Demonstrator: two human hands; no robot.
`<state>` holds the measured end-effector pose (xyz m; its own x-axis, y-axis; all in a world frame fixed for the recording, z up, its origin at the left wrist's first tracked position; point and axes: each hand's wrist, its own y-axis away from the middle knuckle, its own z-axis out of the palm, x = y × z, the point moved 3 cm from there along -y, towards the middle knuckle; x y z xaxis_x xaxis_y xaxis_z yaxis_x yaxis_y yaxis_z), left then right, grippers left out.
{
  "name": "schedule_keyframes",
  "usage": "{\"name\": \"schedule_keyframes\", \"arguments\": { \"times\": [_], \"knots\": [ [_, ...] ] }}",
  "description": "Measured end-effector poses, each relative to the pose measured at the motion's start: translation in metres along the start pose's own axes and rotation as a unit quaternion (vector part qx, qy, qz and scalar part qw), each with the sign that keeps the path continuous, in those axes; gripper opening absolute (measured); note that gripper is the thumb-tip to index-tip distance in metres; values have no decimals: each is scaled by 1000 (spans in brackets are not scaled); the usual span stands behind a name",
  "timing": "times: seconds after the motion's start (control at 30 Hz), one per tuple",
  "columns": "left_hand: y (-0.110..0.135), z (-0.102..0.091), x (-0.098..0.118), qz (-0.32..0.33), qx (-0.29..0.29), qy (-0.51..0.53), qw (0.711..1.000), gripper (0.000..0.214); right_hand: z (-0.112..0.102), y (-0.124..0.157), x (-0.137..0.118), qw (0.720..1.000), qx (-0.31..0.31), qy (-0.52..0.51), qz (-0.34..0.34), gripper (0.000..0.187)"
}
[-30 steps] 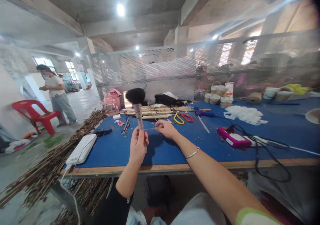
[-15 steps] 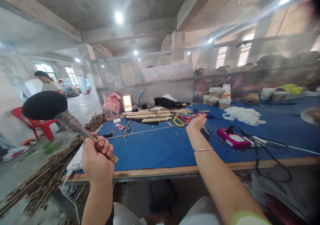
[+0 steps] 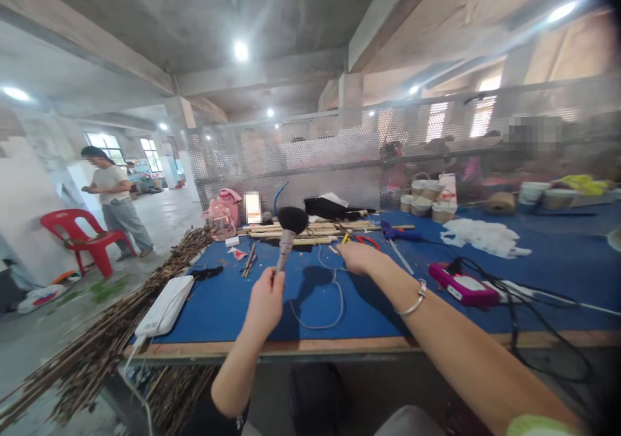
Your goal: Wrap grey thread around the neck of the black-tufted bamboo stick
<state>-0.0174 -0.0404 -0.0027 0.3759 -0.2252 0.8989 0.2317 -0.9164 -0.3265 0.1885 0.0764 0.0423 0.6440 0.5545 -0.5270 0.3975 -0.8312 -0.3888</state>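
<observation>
My left hand (image 3: pixel 266 294) is closed round the lower end of a stick topped by a round black head (image 3: pixel 293 220). Grey cord wrapping (image 3: pixel 286 242) covers the stick just under that head. Farther right, my right hand (image 3: pixel 358 256) reaches over the table with its fingers together, beside a yellow handle (image 3: pixel 345 238) and a red handle (image 3: pixel 369 242). Its fingertips are mostly hidden, so what they hold cannot be made out. A thin loose cord (image 3: pixel 341 306) curves across the blue table between both hands and runs close to the right one.
Wooden sticks (image 3: pixel 320 230) lie behind the hands. A white power bank (image 3: pixel 165 305) is at left, a blue glue gun (image 3: pixel 392 230) and purple box (image 3: pixel 463 284) with black cables at right. Dry stalks (image 3: pixel 111 313) stand beside the table; a person (image 3: pixel 114 187) is near a red chair (image 3: pixel 87 232).
My left hand has swung right and brought the black-headed stick upright over the table. The cord went from taut to slack. My right hand turned palm down and moved slightly left, nearer the yellow handle.
</observation>
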Motion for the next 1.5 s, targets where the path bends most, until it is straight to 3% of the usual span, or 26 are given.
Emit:
{"name": "schedule_keyframes", "arguments": {
  "times": [0.07,0.17,0.2,0.27,0.3,0.33,0.53,0.7,0.73,0.87,0.93,1.03,1.17,1.3,1.5],
  "knots": [
    [-7,9,3,36,1,-68,997,17,17,-8,-3,997,-18,-71,-4,16],
    [-19,20,7,34,22,-77,996,15,52,-12,-20,962,-82,-259,-4,45],
    [-24,23,6,27,25,-72,997,16,67,-11,-25,915,-128,-381,31,50],
    [-30,30,0,6,29,-53,998,17,90,-9,-31,821,-197,-523,117,56],
    [-32,32,-5,-8,30,-38,999,18,98,-8,-33,787,-230,-553,146,57],
    [-34,35,-10,-23,29,-21,999,20,102,-8,-34,773,-259,-556,163,56],
    [-33,48,-30,-102,6,94,990,36,90,-8,-32,819,-383,-409,126,39],
    [-31,49,-34,-133,10,150,980,34,92,5,-30,777,-405,-477,73,67],
    [-30,48,-35,-136,13,154,979,33,95,6,-28,785,-392,-473,77,65],
    [-25,47,-35,-147,24,174,973,25,101,0,-14,877,-264,-390,95,31],
    [-24,47,-34,-159,29,196,967,21,101,-4,-12,901,-216,-364,97,14],
    [-25,46,-34,-188,20,246,951,19,98,-7,-15,918,-174,-348,79,11],
    [-25,45,-31,-200,0,308,930,14,94,-6,-21,933,-108,-340,56,30],
    [-24,44,-27,-184,23,339,922,17,92,-6,-19,938,-56,-337,54,41],
    [-25,43,-24,-150,49,381,911,28,98,-2,-26,926,-75,-368,47,42]
  ]
}}
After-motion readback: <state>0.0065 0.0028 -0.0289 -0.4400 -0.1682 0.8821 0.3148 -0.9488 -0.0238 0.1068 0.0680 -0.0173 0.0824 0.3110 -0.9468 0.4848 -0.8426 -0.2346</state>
